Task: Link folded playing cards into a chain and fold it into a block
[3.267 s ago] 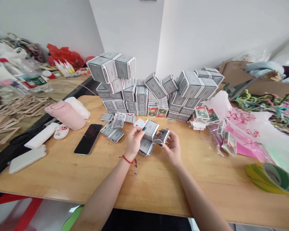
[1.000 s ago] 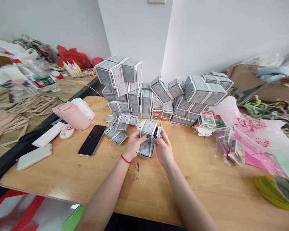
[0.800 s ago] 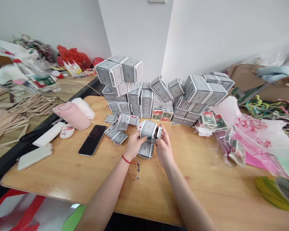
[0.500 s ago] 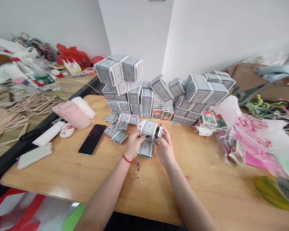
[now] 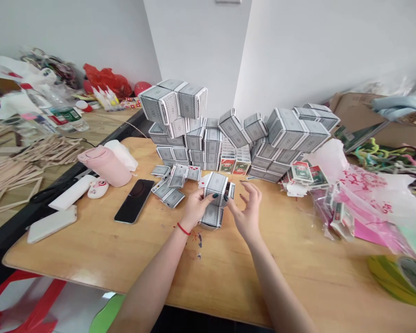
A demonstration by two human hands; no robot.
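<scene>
A small structure of folded playing cards (image 5: 212,216) stands on the wooden table in front of me, its grey patterned backs facing out. My left hand (image 5: 195,206) is closed around the left side of its upper part, thumb laid across the front. One card there shows a red diamond on its white face. My right hand (image 5: 247,210) is at the right side with its fingers spread apart; its thumb tip is at or very near the structure's edge, and I cannot tell if it touches. Loose playing cards (image 5: 171,194) lie just behind and left of my left hand.
Stacked card cubes (image 5: 213,141) form a wall at the back. A black phone (image 5: 133,201), a pink roll (image 5: 106,165) and a white power bank (image 5: 52,224) lie left. Card boxes (image 5: 301,172), plastic wrapping (image 5: 367,189) and a yellow-green tape roll (image 5: 398,280) are on the right.
My right hand has let go of the structure's right side, its fingers opening and moving away to the right. My left hand keeps its hold. The view has shifted slightly.
</scene>
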